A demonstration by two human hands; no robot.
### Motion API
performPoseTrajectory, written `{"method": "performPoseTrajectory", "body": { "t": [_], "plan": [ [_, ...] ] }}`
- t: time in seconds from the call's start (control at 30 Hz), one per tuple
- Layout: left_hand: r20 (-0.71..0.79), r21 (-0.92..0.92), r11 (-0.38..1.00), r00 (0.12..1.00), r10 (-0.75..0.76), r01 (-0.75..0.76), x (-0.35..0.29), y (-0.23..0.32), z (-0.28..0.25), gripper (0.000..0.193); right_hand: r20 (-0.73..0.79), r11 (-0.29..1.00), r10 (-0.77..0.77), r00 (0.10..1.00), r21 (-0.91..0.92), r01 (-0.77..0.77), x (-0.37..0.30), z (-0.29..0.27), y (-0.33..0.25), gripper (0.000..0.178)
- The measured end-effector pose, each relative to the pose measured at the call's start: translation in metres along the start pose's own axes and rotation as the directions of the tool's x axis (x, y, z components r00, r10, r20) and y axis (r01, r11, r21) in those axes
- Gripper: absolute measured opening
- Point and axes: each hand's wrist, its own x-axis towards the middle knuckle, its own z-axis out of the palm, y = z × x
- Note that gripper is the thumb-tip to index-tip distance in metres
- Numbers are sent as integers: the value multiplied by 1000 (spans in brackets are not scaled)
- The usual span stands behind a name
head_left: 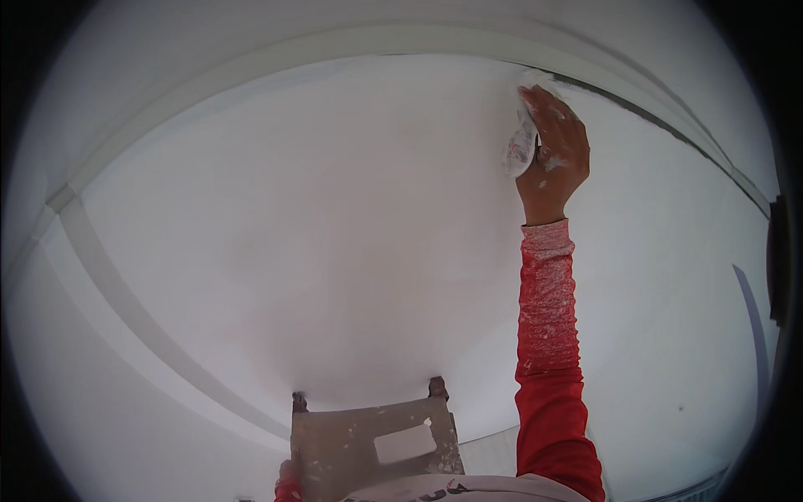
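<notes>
High up at the wall's top edge, my right hand [554,155] is closed round a crumpled clear plastic bag [519,151] smeared with white paste. A clump of white [539,81] shows at the fingertips, against the dark gap [631,105] under the trim. White smears mark the back of this hand, and pale dust coats its red sleeve. Low in the view, my left hand [287,470] is beside the left edge of a paint-spattered brown ladder top [335,448]. Its fingers are too hidden to read.
The broad white wall [335,217] fills the middle. A pale trim [276,52] curves along its top and meets a vertical strip [109,268] at the left. The ladder top has a rectangular cut-out and two short posts. A dark object [779,259] stands at the right rim.
</notes>
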Motion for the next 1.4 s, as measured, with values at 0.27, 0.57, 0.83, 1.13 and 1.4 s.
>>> {"method": "performPoseTrajectory", "body": {
  "t": [0.27, 0.57, 0.83, 1.13, 1.4],
  "plan": [
    [-42, -8, 1000, 999, -4, 4, -7, 13, -2, 111, -41, 998, 6, 999, 69, -3, 8, -2, -44, 49],
    [-41, -22, 1000, 999, 1, -2, -54, -15, 2, 108, -55, 992, -4, 998, 129, 11, 22, -17, -107, 49],
    [-14, -31, 999, 999, -44, 44, -50, -12, 1, 104, -41, 989, -41, 998, 140, 46, 26, 2, -155, 49],
    [-36, -51, 999, 999, -16, 14, -43, -8, -5, 108, -78, 919, -93, 993, 376, 116, 28, 27, -209, 43],
    [4, -4, 1000, 1000, -23, 23, -31, -18, 4, 107, 217, 439, 498, 840, 772, -460, 22, -14, -197, 23]
  ]
}}
